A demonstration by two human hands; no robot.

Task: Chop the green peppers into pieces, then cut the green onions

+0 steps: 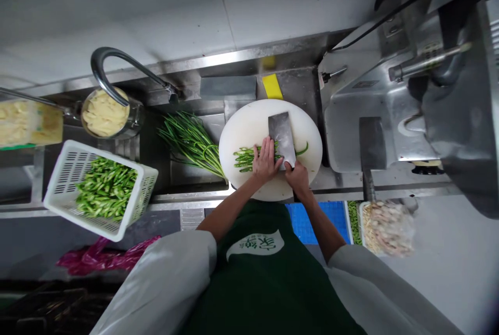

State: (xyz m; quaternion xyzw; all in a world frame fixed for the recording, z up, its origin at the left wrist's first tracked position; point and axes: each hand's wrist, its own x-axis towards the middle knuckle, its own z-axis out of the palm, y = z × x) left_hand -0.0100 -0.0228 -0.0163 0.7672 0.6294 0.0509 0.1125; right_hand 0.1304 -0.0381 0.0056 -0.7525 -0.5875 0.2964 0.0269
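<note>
A round white cutting board (249, 122) lies on the steel counter in front of me. Across it lies a bundle of thin green stalks (245, 158). My left hand (265, 161) presses down on the bundle, fingers curled over it. My right hand (297, 175) grips the handle of a broad cleaver (281, 136). The cleaver's blade stands on the stalks right beside my left fingers. A few cut green ends (302, 149) stick out to the right of the blade.
More green stalks (191, 140) lie left of the board. A white basket (66, 169) holds cut green pieces. A curved faucet (117, 67) arches over a pot of pale strips (104, 112). A steel machine (390, 106) stands right. A tray of pale shreds (388, 226) sits lower right.
</note>
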